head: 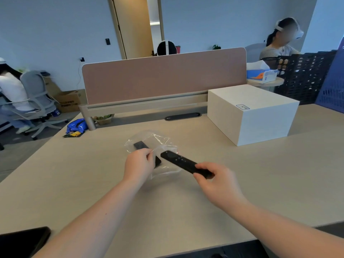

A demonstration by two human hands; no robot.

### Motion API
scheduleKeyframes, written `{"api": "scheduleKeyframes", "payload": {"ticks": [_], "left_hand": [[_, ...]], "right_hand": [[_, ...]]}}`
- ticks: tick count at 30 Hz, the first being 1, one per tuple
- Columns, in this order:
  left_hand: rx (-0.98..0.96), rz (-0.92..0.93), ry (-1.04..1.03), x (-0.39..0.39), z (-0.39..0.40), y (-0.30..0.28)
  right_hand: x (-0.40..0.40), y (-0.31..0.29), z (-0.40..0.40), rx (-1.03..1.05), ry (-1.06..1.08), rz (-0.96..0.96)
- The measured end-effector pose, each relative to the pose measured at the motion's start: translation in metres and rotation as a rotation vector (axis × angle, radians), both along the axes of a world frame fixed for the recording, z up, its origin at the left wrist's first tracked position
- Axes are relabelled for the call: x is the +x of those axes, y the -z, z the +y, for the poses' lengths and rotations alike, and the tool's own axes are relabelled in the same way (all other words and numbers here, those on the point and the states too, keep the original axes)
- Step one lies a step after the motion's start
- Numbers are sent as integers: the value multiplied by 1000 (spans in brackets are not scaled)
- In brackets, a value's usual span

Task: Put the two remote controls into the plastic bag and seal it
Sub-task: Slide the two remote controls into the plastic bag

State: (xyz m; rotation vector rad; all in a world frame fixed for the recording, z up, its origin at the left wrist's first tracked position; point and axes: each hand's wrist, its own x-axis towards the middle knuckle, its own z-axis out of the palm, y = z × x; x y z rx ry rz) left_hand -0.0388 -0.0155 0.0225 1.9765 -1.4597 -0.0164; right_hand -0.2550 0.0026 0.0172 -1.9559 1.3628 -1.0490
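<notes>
While lying crumpled on the desk (186,198): clear plastic bag (160,142), mouth turned toward the wearer, already containing the first remote control (140,145), dark, seen through the film, far end deepest in the bag.

Left hand (139,164): pinched shut on the upper edge of the bag at its opening, lifting the film, apparently to keep the mouth gaping for the next item.

Right hand (214,181): closed on the rear end of the second remote control (181,162), buttons up, held low over the desk; nose aimed at the raised opening, tip just at or over the bag's edge. Grip at the tail, presumably to leave the full length free to slide in.

Status: one of two in; second at the threshold, not yet inside; seal not yet closed.

Nearby, uninvolved: white box (251,114), well apart at right; divider panel (163,77) behind.
</notes>
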Motion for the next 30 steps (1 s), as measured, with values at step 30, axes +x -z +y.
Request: {"api": "scheduleKeyframes", "payload": {"ticks": [30], "left_hand": [[50, -138, 104, 16, 8, 10]], "right_hand": [[85, 49, -70, -102, -211, 600]]}}
